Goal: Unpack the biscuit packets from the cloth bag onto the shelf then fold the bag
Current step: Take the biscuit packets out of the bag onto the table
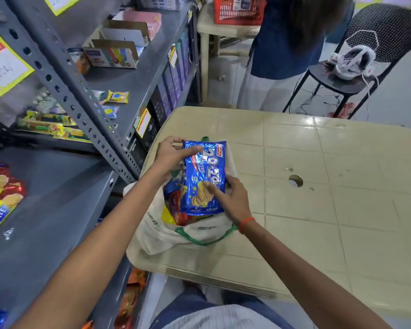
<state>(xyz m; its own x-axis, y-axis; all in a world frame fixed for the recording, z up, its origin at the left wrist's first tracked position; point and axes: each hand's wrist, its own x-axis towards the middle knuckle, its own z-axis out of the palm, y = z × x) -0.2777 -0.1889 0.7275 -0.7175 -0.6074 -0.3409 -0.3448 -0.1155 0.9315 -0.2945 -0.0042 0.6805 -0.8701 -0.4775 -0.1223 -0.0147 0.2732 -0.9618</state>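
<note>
A white cloth bag (157, 236) with green handles lies open on the left part of a beige table (318, 198). Over its mouth is a blue "20-20" biscuit packet (203, 179). My left hand (171, 154) grips the packet's upper left edge. My right hand (230, 198) holds its lower right side, forefinger laid across the front. More packets, blue and red (176, 210), show inside the bag under it. The grey shelf (57, 198) stands to the left.
Red and yellow Marie packets (0, 198) lie at the shelf's left edge. Upper shelves hold boxes and small sachets. A person in blue stands beyond the table beside a black chair (356, 67). A red basket (237, 10) sits on a far table.
</note>
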